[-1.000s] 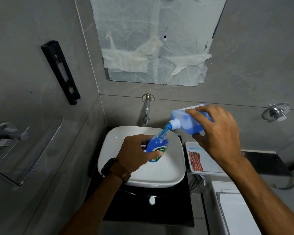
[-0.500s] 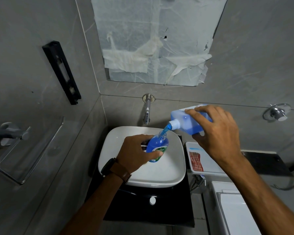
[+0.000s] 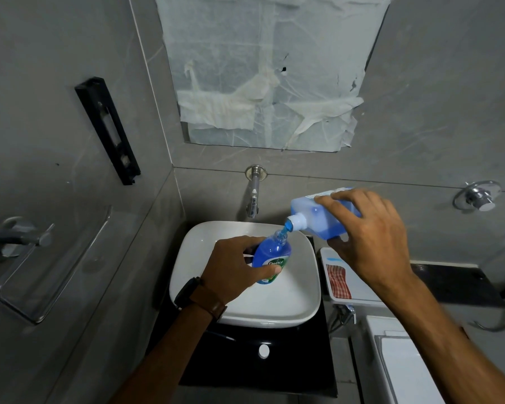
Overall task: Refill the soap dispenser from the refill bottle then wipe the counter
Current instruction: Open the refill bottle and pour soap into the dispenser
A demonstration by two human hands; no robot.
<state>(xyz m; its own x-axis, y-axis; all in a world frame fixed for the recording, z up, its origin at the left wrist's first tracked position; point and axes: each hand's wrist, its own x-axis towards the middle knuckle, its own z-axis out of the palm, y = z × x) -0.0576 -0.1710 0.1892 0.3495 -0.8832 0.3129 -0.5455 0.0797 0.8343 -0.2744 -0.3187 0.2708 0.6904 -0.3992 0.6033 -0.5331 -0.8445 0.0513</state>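
My left hand (image 3: 236, 268) grips the small blue soap dispenser (image 3: 270, 256) over the white basin (image 3: 292, 312), its open neck tilted up and to the right. My right hand (image 3: 368, 240) holds the pale blue refill bottle (image 3: 315, 218) tipped on its side, white spout pointing down-left. A thin blue stream of soap runs from the spout into the dispenser's neck. The dispenser looks nearly full of blue liquid. The black counter (image 3: 289, 360) lies under and in front of the basin.
A wall tap (image 3: 253, 196) hangs just behind the bottles. A white tray (image 3: 331, 297) with a red checked cloth (image 3: 339, 281) sits right of the basin. A small white cap (image 3: 264, 351) lies on the counter's front. A towel rail (image 3: 38, 275) is on the left wall.
Both hands stay almost still while the pour goes on. The refill bottle's spout has dipped slightly closer to the dispenser's neck.
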